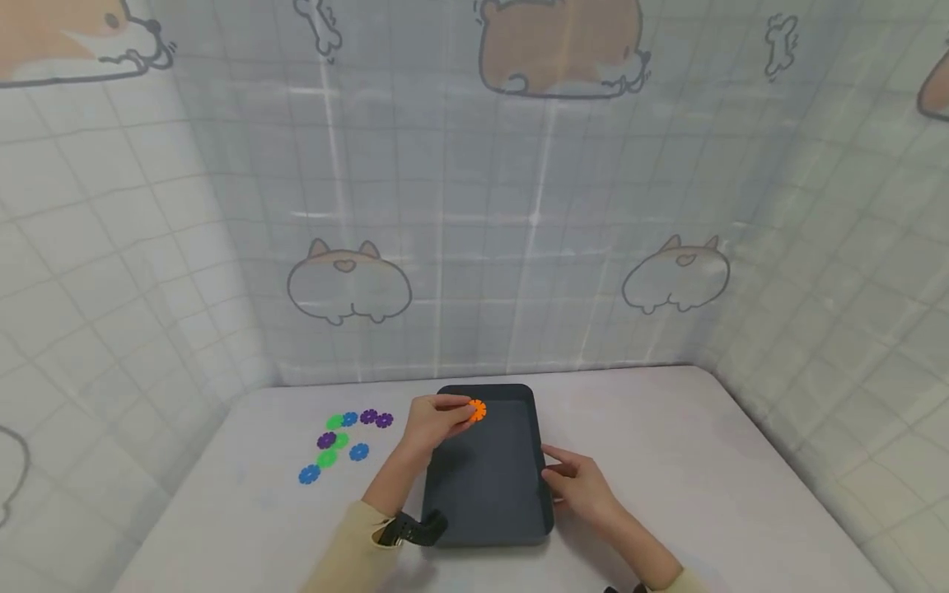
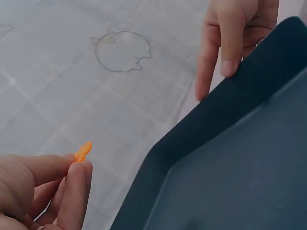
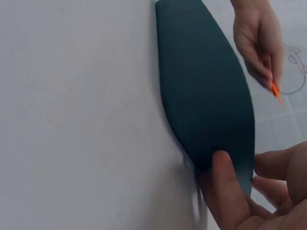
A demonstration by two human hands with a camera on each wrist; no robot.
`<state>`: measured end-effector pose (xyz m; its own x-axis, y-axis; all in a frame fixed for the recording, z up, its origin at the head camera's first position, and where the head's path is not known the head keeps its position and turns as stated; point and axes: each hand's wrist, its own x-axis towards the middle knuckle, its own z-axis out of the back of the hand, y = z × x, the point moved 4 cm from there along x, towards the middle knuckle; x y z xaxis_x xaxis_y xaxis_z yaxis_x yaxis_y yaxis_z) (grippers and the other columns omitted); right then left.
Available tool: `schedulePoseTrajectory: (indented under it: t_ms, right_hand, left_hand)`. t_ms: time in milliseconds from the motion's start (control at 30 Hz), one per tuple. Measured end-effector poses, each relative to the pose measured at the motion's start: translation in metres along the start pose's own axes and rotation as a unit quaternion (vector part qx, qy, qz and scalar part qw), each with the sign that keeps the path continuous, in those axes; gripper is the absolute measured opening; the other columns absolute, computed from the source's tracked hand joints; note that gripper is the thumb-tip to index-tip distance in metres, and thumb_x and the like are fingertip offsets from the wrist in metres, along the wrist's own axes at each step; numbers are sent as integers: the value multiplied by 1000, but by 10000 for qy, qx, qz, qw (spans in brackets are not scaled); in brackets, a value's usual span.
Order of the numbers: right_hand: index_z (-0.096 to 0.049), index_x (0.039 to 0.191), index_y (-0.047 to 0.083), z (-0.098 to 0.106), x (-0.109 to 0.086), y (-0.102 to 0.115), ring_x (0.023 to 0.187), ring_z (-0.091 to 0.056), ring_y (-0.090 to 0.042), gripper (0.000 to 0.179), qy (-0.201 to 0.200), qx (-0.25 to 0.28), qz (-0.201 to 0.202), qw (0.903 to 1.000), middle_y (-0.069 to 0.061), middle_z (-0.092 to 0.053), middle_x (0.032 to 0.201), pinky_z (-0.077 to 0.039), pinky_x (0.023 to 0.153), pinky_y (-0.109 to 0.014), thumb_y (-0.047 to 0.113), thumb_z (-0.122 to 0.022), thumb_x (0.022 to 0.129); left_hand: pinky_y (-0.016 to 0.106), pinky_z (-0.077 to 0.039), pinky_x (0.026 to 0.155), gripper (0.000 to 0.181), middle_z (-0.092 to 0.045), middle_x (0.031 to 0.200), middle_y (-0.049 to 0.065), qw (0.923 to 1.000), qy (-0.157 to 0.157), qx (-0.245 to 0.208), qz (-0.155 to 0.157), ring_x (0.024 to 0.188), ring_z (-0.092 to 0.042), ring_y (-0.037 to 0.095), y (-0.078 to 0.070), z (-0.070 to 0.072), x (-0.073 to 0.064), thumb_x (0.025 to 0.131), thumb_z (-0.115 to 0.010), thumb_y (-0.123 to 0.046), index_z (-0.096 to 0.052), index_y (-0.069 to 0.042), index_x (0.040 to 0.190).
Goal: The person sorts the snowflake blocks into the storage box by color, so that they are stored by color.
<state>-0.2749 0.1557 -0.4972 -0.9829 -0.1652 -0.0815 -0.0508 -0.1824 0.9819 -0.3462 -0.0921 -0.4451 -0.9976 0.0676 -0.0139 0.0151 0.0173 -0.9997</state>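
Nearest, two pale sleeves showed, the left one (image 1: 352, 552) far more than the right (image 1: 678, 581), with one black strap (image 1: 421, 529) round the left wrist.

Beyond them lay one container, a dark grey tray (image 1: 489, 527), its long sides running away from the person on the white table (image 1: 630, 412). Inside it the flat floor carried a soft shadow under the left hand.

The right hand (image 1: 583, 492) held the tray's right side, its grip closed about the wall, with digits at the rim and against the outer face.

Farther on, the left hand (image 1: 437, 420) was raised by the tray's far left part. Its grip pinched one orange flower-shaped piece (image 1: 478, 409) between thumb and fingers; the piece was held up in the air, and in the head view it stood in front of the tray's far end.

To the tray's left, nine more pieces lay on the table: three blue (image 1: 309, 474), three green (image 1: 327, 458) and three purple (image 1: 327, 441). A blue one lay nearest and two purple ones, side by side, were among the farthest.

At the back hung a pale gridded sheet (image 1: 489, 321) with two round dog rumps (image 1: 349, 284) drawn low and two bones (image 1: 781, 47) higher up.
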Motion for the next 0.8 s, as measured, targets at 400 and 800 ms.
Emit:
schedulePoseTrajectory:
  t_ms: [400, 800]
  right_hand:
    - [-46, 141, -2, 3, 7, 0, 81, -68, -25, 51, -9, -383, -82, 9992, -18, -65, 106, -59, 62, -39, 5, -63, 93]
    - [-45, 142, -2, 7, 10, -3, 84, -68, -25, 53, 194, -278, -78, 9994, -18, -65, 107, -59, 65, -39, 7, -64, 93]
  left_hand:
    - [33, -57, 78, 26, -64, 107, 20, 9984, -104, -473, 279, 88, -69, 24, 17, -41, 25, 87, -71, -1, -68, 8, 111]
    - [30, -57, 74, 21, -66, 103, 18, 9962, -407, -525, 568, 87, -70, 25, 31, -66, 46, 85, -73, 1, -70, 6, 105]
